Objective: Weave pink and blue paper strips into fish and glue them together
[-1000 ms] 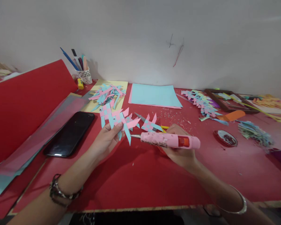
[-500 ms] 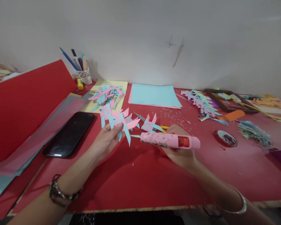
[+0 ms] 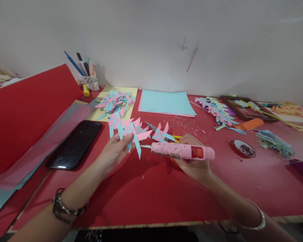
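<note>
Between the thumb and fingers of my left hand is a woven paper fish in pink and light blue, with a small googly eye. Another woven fish with an eye shows just behind it on the left. My right hand is wrapped round a pink hot glue gun, held level, its metal nozzle pointing left at the fish's lower blue strip. Whether the nozzle touches the paper I cannot tell. A separate paper fish lies on the red table beyond the gun, beside partly hidden scissors.
A black phone lies at left near long paper sheets. Behind are a heap of paper fish, blue paper and a pen cup. At right are a row of woven pieces, a small round dish and a dark frame.
The fish in my left hand has tilted slightly, its pink tail strip shifting a little right and down. The glue gun has hardly moved.
</note>
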`<state>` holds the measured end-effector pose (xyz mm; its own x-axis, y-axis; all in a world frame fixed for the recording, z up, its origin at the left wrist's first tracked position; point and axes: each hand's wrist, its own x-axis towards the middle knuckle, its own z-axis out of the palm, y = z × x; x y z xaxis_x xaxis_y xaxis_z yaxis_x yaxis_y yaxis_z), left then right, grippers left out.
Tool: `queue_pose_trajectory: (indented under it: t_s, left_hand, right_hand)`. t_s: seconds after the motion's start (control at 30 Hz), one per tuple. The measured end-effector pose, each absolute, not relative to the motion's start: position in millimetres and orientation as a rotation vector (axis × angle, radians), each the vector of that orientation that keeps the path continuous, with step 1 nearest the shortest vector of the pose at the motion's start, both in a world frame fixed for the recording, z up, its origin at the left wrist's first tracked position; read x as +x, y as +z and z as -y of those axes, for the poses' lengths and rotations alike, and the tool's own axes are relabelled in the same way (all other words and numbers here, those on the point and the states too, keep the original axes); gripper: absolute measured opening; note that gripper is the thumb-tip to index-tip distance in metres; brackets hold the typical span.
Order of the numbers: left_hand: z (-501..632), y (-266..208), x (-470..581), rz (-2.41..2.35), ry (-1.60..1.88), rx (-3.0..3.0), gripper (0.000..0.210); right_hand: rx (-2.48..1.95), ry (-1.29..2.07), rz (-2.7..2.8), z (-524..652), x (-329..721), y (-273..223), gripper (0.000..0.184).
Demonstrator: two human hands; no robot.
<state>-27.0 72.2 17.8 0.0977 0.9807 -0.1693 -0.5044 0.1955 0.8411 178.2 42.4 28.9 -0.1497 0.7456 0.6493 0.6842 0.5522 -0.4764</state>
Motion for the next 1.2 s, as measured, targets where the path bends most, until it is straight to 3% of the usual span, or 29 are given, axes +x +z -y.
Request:
queue_pose_trajectory:
  t_s: [0.5, 0.9, 1.2]
  left_hand:
    - [-72, 25, -26, -0.925, 1.255, 0.668, 0.027]
    - [-81, 32, -35, -1.019, 1.371, 0.532, 0.020]
    - [-84, 29, -38, -1.003, 1.398, 0.698, 0.024]
  right_hand:
    - [-1.166, 0.032, 1.865, -42, 179, 25, 0.017]
    - [-1.211, 0.192, 1.714, -59, 198, 23, 0.019]
    - [-1.829, -0.348, 1.799, -102, 270, 26, 0.011]
